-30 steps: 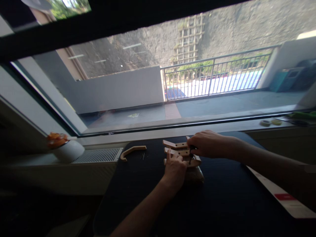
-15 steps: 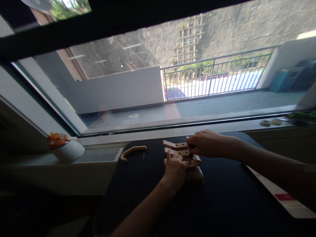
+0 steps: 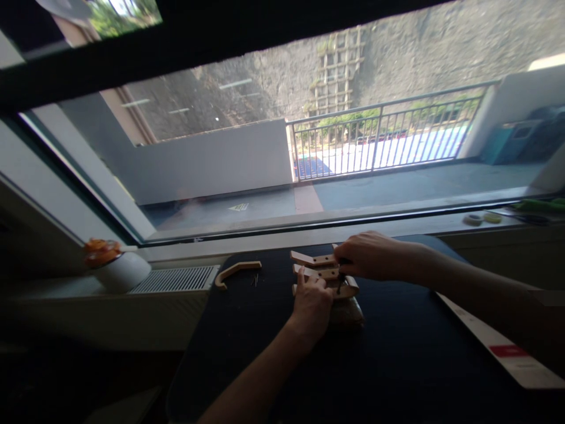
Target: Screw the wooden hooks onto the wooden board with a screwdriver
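Several pale wooden hooks sit in a row on the dark table, including a rear hook [image 3: 305, 257], a middle hook [image 3: 329, 274] and a near hook [image 3: 352, 288]. Dark holes show in the rear two. My left hand [image 3: 311, 303] grips the near hook, with its fingers bent over the wood. Above the row, my right hand [image 3: 364, 256] is closed around a screwdriver [image 3: 339, 287], whose dark shaft points down at the near hook. My fingers hide most of its handle. A brownish block [image 3: 348, 312] lies under the near hook, partly hidden.
Left on the table [image 3: 265, 347] lie a loose wooden hook [image 3: 238, 267] and several screws [image 3: 255, 281]. A pale board with a red stripe [image 3: 507, 351] rests at the right. Behind is the window sill with tape rolls [image 3: 492, 218]; a white pot [image 3: 123, 271] stands left.
Almost nothing differs. Both hands keep their places at the wooden hooks, and the view has shifted very slightly.
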### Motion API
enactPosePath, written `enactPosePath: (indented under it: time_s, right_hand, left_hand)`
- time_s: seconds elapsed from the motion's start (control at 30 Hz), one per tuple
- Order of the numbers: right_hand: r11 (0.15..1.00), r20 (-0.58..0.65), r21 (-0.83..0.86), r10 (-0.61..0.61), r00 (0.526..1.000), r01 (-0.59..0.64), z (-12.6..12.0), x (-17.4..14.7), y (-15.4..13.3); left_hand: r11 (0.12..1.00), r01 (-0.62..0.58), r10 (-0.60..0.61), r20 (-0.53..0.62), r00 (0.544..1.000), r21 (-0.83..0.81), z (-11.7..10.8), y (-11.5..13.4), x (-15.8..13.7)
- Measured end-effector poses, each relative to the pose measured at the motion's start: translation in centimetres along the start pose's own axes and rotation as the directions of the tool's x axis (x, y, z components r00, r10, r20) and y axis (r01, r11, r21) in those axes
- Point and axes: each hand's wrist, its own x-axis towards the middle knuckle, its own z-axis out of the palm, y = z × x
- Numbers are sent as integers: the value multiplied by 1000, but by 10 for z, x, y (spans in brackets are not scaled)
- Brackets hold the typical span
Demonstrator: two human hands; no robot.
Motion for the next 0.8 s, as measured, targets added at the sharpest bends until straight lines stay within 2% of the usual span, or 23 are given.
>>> enactPosePath:
  time_s: [0.1, 0.23, 0.6, 0.8]
  right_hand:
    - [1000, -13, 7, 1, 1000, -1, 1, 0, 1]
    - [999, 27, 52, -11, 1000, 10, -2, -3, 0]
    - [1000, 14, -11, 12, 1000, -11, -2, 0, -2]
    - [999, 56, 41, -18, 998, 16, -5, -3, -2]
  left_hand:
    - [1000, -5, 5, -15, 1000, 0, 3, -1, 0]
    - [1000, -7, 6, -38, 999, -24, 6, -2, 0]
    - [1000, 2, -2, -15, 1000, -19, 1, 0, 0]
    - [999, -10, 9, -28, 1000, -45, 5, -2, 0]
